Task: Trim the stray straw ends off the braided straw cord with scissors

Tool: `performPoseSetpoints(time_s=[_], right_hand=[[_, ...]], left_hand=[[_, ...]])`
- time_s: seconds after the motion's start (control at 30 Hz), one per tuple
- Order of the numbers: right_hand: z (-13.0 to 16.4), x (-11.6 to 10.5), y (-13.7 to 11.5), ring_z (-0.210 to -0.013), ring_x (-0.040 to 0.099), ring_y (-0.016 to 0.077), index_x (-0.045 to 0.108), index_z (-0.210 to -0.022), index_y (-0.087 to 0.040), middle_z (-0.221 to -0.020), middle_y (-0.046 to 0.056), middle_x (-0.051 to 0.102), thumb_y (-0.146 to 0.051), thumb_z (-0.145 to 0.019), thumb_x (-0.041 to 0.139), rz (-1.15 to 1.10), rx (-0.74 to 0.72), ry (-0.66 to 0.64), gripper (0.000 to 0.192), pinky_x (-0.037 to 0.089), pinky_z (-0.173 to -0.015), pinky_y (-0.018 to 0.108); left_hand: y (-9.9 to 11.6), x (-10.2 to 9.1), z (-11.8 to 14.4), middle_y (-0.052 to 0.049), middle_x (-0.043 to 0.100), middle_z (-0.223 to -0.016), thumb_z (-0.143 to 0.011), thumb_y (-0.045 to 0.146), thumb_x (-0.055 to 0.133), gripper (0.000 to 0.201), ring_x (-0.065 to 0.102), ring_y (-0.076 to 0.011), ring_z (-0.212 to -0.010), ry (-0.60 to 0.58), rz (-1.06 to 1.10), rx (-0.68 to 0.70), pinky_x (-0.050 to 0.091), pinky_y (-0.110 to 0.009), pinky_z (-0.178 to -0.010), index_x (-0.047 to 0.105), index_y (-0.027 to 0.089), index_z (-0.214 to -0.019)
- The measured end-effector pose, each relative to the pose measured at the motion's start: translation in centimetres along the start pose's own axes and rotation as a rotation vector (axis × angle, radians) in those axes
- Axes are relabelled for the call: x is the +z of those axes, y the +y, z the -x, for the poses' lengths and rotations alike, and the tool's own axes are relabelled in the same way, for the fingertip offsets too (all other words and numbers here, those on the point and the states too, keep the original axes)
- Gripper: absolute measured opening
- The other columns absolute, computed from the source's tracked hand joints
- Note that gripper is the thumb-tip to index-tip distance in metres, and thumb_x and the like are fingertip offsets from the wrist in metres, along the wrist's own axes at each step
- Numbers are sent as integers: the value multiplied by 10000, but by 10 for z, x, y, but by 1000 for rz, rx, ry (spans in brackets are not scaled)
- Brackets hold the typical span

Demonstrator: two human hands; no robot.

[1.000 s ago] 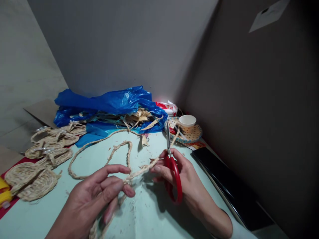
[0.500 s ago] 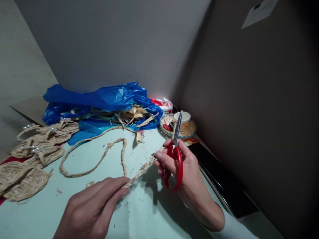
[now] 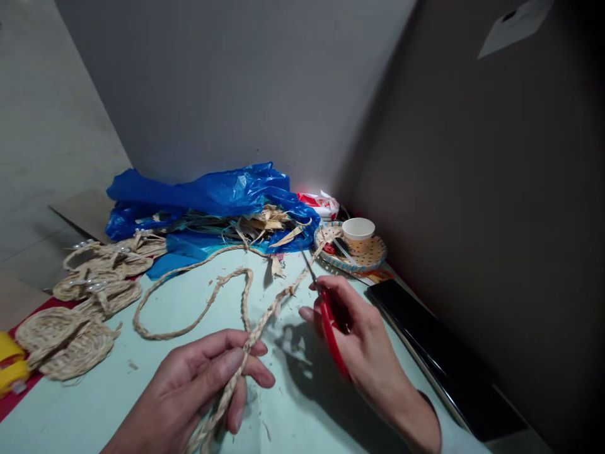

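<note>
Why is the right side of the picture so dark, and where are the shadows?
Head view: the wall on the right gets little light and fades to black at the edge. The right hand with the red scissors throws a dark shadow onto the pale green table. The walls look slanted, which is lens distortion.

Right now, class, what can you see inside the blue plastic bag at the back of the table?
Dry straw strips spill from the open mouth of the blue plastic bag. The bag's folds cover whatever lies deeper inside, so how much it holds cannot be seen.
</note>
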State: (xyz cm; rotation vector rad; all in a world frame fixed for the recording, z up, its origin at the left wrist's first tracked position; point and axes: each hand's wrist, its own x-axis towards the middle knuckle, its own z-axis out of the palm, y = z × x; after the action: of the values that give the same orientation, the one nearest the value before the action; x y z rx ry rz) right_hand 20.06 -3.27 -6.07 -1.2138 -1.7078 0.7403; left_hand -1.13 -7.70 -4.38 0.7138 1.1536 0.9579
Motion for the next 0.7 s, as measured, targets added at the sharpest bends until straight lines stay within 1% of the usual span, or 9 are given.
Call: performPoseSetpoints(time_s=[0.1, 0.2, 0.3, 0.37, 0.43, 0.47, 0.53, 0.6, 0.7], right_hand=[[6, 2, -7, -666, 499, 145, 568, -983, -221, -771, -28, 561, -232, -854, 683, 137, -147, -84, 173, 397, -627, 264], [12, 6, -10, -748, 525, 190, 580, -997, -208, -831, 11, 589, -171, -783, 637, 261, -311, -154, 224, 398, -648, 296], [14, 8, -8, -738, 513, 201, 599, -1004, -197, -828, 23, 579, -150, -745, 579, 359, -390, -203, 264, 376, -623, 312], [14, 8, -7, -713, 496, 198, 607, -995, -185, -817, 25, 565, -153, -738, 567, 412, -431, -205, 262, 364, -612, 319], [13, 7, -4, -697, 477, 198, 611, -1005, -173, -810, 29, 556, -165, -745, 571, 462, -473, -190, 263, 353, -603, 323], [12, 7, -3, -692, 469, 199, 613, -1020, -167, -810, 32, 555, -174, -758, 573, 485, -496, -181, 265, 347, -598, 324], [12, 5, -2, -688, 466, 199, 614, -1059, -157, -818, 39, 565, -191, -803, 569, 525, -543, -167, 262, 341, -592, 323], [12, 4, -1, -688, 473, 196, 609, -1074, -150, -829, 46, 582, -194, -844, 558, 557, -593, -158, 240, 340, -586, 320], [13, 3, -1, -683, 491, 191, 596, -1091, -144, -821, 49, 604, -161, -873, 532, 600, -649, -129, 228, 338, -573, 312]], left_hand=[[2, -1, 3, -74, 809, -751, -609, 463, 924, 371, 518, -63, -476, 4, 63, 50, 464, -155, -527, 827, 186, -837], [4, -2, 5, -78, 806, -752, -620, 397, 917, 320, 518, -91, -498, 39, 78, 86, 511, -197, -562, 831, 189, -847], [6, -1, 5, -50, 804, -731, -567, 319, 937, 299, 521, -105, -496, 92, 102, 85, 515, -204, -566, 837, 220, -830], [6, -1, 5, -21, 794, -721, -529, 304, 956, 292, 502, -99, -484, 100, 129, 79, 507, -200, -557, 842, 245, -791], [5, -1, 4, -14, 771, -690, -540, 336, 957, 249, 466, -86, -474, 81, 117, 77, 498, -192, -554, 844, 237, -739], [5, -1, 4, -14, 740, -637, -564, 374, 946, 239, 456, -81, -476, 60, 90, 73, 483, -180, -543, 842, 222, -717], [3, -3, 3, 0, 629, -514, -625, 465, 903, 295, 435, -72, -479, 12, 17, 58, 434, -157, -507, 833, 183, -679], [1, -5, 2, 18, 528, -452, -661, 535, 860, 377, 422, -72, -480, -22, -42, 43, 376, -152, -476, 825, 160, -667], [0, -6, 1, 19, 507, -442, -668, 573, 835, 423, 388, -80, -475, -37, -77, 45, 343, -179, -480, 826, 150, -685]])
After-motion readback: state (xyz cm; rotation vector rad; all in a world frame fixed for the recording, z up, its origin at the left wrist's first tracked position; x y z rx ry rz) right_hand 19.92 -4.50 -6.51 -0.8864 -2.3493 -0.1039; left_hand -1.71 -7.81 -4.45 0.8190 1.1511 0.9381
